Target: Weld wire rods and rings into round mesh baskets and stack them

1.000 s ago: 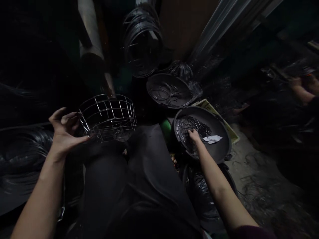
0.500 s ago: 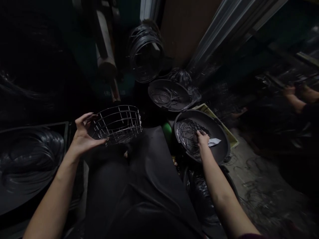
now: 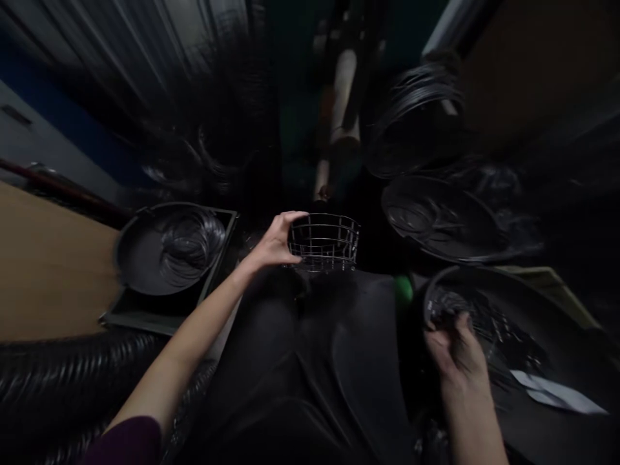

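My left hand (image 3: 278, 242) grips the left side of a round wire basket (image 3: 334, 239), thumb below and fingers along the top rim. The basket is made of thin shiny wire and sits just past the dark apron (image 3: 324, 361) on my lap. My right hand (image 3: 458, 355) is at the left part of a dark round pan (image 3: 523, 403), fingers curled and blurred by motion. Whatever lies between its fingers is too dark to make out. Short bent wire pieces (image 3: 504, 326) lie in the pan beside it, with a white slip of paper (image 3: 557, 392).
Another dark pan (image 3: 140, 258) with coiled wire stands on the left. Farther back on the right are a pan with wire rings (image 3: 440, 216) and a large wire coil (image 3: 416, 123). A machine arm (image 3: 343, 97) hangs down beyond the basket.
My view has swung left, so things appear farther right. My right hand has drawn back from the wire pieces toward the pan's near left rim. My left hand still holds the basket.
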The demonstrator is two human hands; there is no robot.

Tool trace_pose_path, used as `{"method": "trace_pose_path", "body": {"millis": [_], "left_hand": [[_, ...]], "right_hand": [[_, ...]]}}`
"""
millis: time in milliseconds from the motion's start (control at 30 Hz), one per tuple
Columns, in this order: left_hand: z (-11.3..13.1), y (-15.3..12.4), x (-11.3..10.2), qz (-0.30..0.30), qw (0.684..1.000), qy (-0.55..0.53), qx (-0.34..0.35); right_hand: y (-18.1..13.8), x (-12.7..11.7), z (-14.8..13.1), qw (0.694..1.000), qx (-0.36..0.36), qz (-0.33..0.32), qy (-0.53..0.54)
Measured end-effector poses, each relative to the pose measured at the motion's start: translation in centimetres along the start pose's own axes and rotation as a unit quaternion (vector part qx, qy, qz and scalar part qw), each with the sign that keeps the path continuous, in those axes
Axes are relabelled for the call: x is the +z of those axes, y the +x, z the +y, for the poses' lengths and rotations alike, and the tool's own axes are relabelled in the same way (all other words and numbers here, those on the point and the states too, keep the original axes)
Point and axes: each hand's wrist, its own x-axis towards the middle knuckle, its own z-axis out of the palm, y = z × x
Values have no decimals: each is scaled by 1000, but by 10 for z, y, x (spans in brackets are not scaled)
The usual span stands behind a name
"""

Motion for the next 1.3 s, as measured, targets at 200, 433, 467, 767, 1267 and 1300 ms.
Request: {"method": "trace_pose_path", "body": {"millis": [200,433,467,767,1267,1300], "left_hand": [[8,-1,2,-18,1000,-4,5],[11,-1,0,-34,999,-6,-32],[12,-1,-1,-38,999,-2,-33],[17,5,-3,-111,990,91,-8],[26,10,-7,-126,987,91,51],[27,9,-8,-125,987,91,51]], "right_hand": [[-42,42,31,997,70,7,30],[-82,26,78,947,-63,-70,-308],[-84,28,76,939,-66,-86,-326],[-73,97,25,914,-43,-206,-346],[-68,196,-11,782,-138,-383,-472],[-66,202,-9,769,-181,-379,-482]]}}
